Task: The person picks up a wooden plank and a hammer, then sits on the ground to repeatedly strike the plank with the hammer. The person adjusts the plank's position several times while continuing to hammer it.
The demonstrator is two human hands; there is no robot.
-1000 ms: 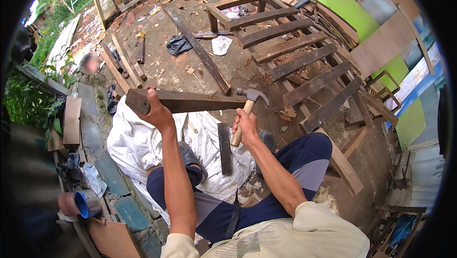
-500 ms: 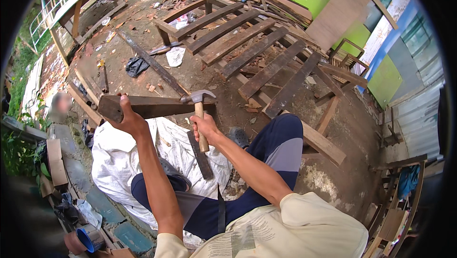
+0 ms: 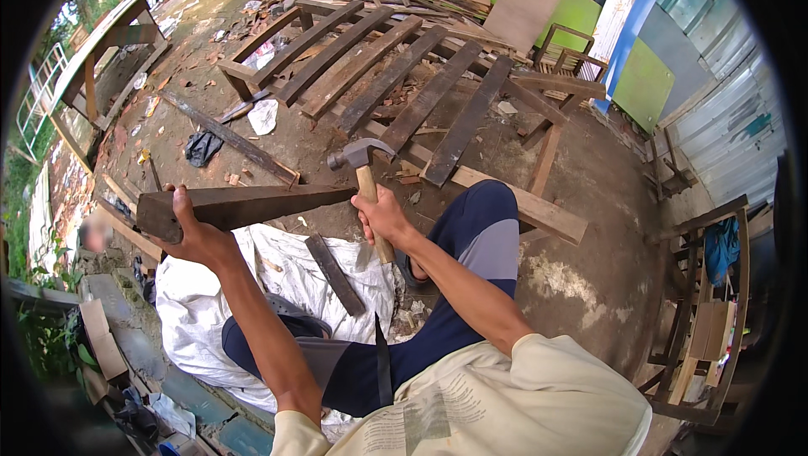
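Tapered dark wood plank point(image 3: 244, 206), held level above my lap, looks stiff and heavy; my left hand point(image 3: 195, 233) is wrapped around its thick end at 9 o'clock, thin tip by the hammer point(image 3: 364, 177). My right hand point(image 3: 383, 216) is clenched mid-handle on the hammer; whether the tip touches the handle, and any nails, I cannot make out.

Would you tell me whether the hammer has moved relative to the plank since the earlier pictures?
Yes: the hammer head now sits closer to the plank tip than a second ago, gripped by the right hand.
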